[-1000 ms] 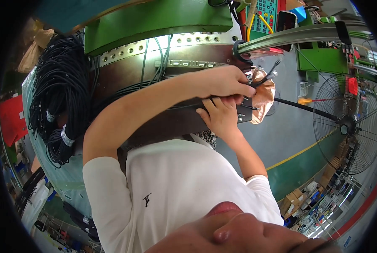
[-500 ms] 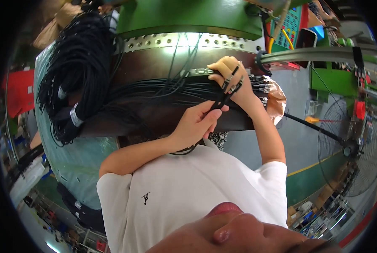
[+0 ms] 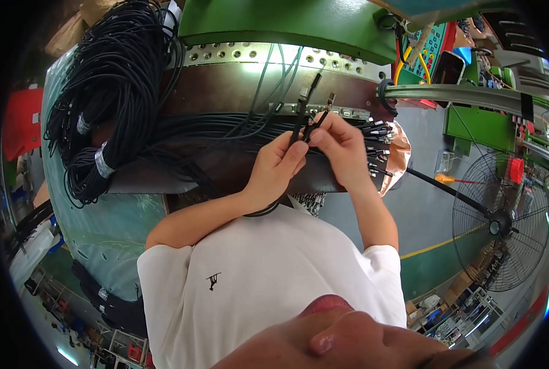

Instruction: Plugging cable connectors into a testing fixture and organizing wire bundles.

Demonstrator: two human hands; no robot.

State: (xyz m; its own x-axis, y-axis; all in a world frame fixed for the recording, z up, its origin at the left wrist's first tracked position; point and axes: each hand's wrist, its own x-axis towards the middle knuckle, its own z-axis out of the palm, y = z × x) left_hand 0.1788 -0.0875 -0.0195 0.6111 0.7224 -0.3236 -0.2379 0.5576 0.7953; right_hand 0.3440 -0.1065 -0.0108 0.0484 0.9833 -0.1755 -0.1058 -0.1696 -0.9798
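My left hand (image 3: 273,169) is closed around several black cables, and their connector ends (image 3: 301,115) stick up past its thumb and fingers. Close against it on the right, my right hand (image 3: 343,147) pinches one of these black cable ends (image 3: 315,128) between thumb and fingers. The lower cable lengths loop below my left wrist. Just beyond both hands lies a metal strip with port-like slots (image 3: 351,113), partly hidden by the connectors. A row of black cables (image 3: 219,128) runs across the dark brown tabletop (image 3: 207,89), with connector ends (image 3: 378,136) fanned out at the right.
A big coil of tied black cables (image 3: 111,80) lies at the left on a greenish sheet (image 3: 118,227). Green machinery (image 3: 280,24) and a perforated metal rail (image 3: 225,54) stand behind. Brown paper (image 3: 399,154) hangs at the table's right end, near a floor fan (image 3: 499,227).
My right hand has come from the metal strip toward my left hand and now pinches a cable end. The connectors, earlier crossing in front of it, point up between the hands. The view has shifted slightly.
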